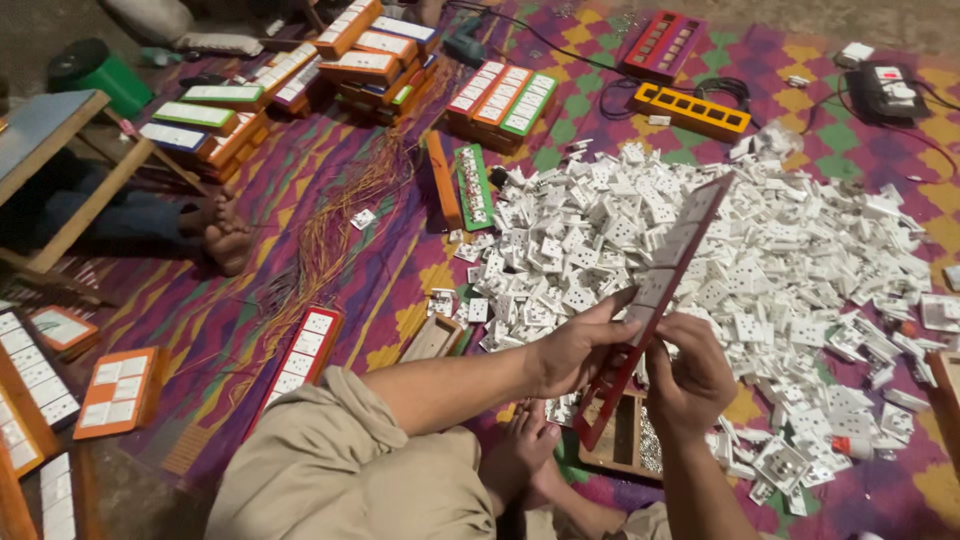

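We hold a long red frame (655, 300) with both hands; left fingers (605, 312) and right fingers (668, 362) pinch it. White sockets (760, 250) pile just behind.

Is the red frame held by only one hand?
No: both the left hand and the right hand grip the red frame above the pile of white sockets.

patterned floor mat (330, 190), wooden table (45, 130)

Your hands hold the long frame (655, 300) near centre; socket pile (720, 250) beyond it, stacked boxes (300, 90) far left.
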Motion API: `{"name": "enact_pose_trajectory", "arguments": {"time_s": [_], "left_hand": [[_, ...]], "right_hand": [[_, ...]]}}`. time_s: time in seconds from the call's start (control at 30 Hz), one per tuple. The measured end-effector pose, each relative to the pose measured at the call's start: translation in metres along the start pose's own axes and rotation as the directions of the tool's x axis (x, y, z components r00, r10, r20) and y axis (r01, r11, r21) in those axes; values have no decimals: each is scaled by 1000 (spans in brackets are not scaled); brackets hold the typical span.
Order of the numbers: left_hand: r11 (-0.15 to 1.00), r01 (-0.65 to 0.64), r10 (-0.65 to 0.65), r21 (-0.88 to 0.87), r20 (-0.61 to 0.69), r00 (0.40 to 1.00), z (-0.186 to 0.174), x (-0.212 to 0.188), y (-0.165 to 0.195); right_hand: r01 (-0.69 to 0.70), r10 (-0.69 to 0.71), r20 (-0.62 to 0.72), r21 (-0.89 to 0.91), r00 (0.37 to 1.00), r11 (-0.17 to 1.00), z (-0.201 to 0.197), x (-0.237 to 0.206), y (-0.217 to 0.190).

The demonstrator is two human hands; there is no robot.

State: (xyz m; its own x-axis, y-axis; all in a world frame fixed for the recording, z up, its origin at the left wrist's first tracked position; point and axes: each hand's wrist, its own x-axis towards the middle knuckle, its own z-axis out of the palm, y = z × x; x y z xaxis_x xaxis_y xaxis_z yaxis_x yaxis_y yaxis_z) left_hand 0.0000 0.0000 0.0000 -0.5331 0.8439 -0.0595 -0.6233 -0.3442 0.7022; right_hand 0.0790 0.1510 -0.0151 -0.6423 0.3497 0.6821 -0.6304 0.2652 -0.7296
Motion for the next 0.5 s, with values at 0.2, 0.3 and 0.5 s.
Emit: {"name": "enact_pose_trajectory", "arguments": {"time_s": [0.2,0.3,0.5], "left_hand": [[999,28,-27,44,-22,999,4,1,3],[998,49,-49,46,-6,999,4,-1,3],[997,56,-55,51,-11,998,4,-2,1]], "right_hand": [[216,-205,71,-240,976,947,6,12,-14],[225,-218,54,-249,974,942,11,11,-18],[150,-143,47,-251,989,956,13,8,-19]]}}
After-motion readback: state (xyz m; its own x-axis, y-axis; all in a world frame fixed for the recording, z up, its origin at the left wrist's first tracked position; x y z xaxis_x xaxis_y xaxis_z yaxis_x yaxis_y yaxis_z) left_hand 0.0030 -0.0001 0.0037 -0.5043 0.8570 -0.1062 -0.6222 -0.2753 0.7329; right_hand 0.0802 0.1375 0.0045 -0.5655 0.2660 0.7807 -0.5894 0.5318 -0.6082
